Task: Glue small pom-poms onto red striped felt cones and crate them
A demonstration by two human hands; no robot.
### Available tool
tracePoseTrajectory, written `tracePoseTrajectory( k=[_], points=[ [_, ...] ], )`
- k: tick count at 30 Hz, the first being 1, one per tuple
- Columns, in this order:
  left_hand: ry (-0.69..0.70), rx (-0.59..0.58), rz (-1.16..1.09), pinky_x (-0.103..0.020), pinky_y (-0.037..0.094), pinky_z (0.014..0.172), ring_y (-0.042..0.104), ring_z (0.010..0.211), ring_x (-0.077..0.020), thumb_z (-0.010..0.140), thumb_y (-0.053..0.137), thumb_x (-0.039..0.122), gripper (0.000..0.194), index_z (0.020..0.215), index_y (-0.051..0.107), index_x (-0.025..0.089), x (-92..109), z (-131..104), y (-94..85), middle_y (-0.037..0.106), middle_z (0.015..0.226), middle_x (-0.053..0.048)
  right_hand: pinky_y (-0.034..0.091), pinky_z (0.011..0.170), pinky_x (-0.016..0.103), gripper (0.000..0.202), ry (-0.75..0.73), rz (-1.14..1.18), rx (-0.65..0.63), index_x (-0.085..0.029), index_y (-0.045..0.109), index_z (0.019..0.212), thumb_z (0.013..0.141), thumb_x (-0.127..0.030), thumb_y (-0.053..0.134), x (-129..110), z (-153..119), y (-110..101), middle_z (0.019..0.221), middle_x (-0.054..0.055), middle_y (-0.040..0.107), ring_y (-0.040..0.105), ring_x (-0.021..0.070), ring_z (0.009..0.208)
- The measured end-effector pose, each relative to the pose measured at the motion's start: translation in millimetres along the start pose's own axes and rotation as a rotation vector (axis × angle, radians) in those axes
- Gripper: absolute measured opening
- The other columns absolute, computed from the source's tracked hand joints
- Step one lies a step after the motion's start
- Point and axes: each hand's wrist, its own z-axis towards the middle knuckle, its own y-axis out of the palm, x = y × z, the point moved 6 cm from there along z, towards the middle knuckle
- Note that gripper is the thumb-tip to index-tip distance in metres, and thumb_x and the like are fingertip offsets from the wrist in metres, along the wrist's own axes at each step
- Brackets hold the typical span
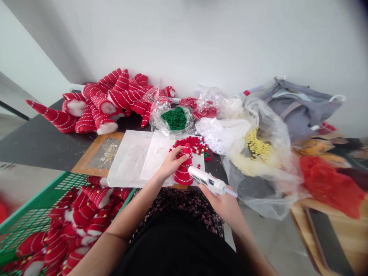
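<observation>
My left hand (172, 161) is closed around the upper part of a red knitted cone hat with white stitched stripes (183, 175), over white paper (152, 163) on the dark table. In my right hand (222, 203) is a white glue gun (205, 179), its nozzle pointing left at the hat's side and close to it. Whether the tip touches the hat I cannot tell. Just beyond the hat lies a scatter of small red pompoms (195, 145), with a few green and yellow ones among them.
Striped red hats (115, 96) are piled at the back left. A green basket (25, 209) of decorated hats stands at lower left. Bags hold green pompoms (174, 119), white pompoms (214, 136) and yellow pompoms (255, 145). A grey bag (301, 107) sits at the right.
</observation>
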Motion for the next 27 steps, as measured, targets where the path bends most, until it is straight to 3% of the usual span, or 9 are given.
tracePoseTrajectory(
  k=[7,10,14,17,27],
  points=[
    [-0.078,0.028,-0.152,-0.033,0.053,0.081,0.066,0.085,-0.0202,0.08,0.083,0.045,0.035,0.1,0.068,0.019,-4.9,-0.6,-3.1,0.072,0.091,-0.002,0.06,0.064,0.031,0.038,0.023,-0.073,0.036,-0.022,0.073,0.079,0.101,-0.051,0.063,-0.8,-6.0,-16.0,0.078,0.008,0.08,0.077,0.0249,0.066],
    [-0.117,0.029,-0.24,-0.034,0.055,0.081,0.068,0.086,-0.0214,0.077,0.085,0.046,0.039,0.101,0.069,0.019,-8.2,-0.4,-3.6,0.073,0.093,-0.004,0.06,0.063,0.03,0.034,0.055,-0.001,0.058,-0.022,0.075,0.085,0.1,-0.049,0.063,4.0,-4.5,-21.2,0.078,0.007,0.08,0.077,0.0246,0.068],
    [-0.146,0.025,-0.298,-0.034,0.055,0.081,0.069,0.085,-0.0208,0.076,0.086,0.046,0.041,0.102,0.07,0.019,-9.9,-1.2,-3.4,0.074,0.094,-0.004,0.065,0.073,0.033,0.037,0.092,0.148,0.073,-0.023,0.074,0.078,0.098,-0.051,0.063,15.2,0.3,-14.9,0.075,0.008,0.08,0.079,0.0261,0.072],
    [-0.148,0.028,-0.306,-0.033,0.055,0.082,0.068,0.085,-0.0201,0.075,0.088,0.044,0.041,0.102,0.071,0.019,-9.6,-1.9,-4.1,0.074,0.094,-0.004,0.066,0.072,0.033,0.044,0.13,0.182,0.056,-0.024,0.068,0.068,0.098,-0.056,0.062,21.4,1.9,-5.8,0.068,0.007,0.077,0.077,0.0249,0.067],
    [-0.155,0.02,-0.303,-0.032,0.053,0.082,0.067,0.086,-0.02,0.076,0.087,0.045,0.041,0.103,0.071,0.019,-8.9,-2.9,-3.7,0.073,0.095,-0.003,0.067,0.077,0.035,0.039,0.141,0.198,0.054,-0.024,0.07,0.077,0.097,-0.056,0.063,24.6,2.1,-1.2,0.063,0.006,0.075,0.076,0.0254,0.065]
  ],
)
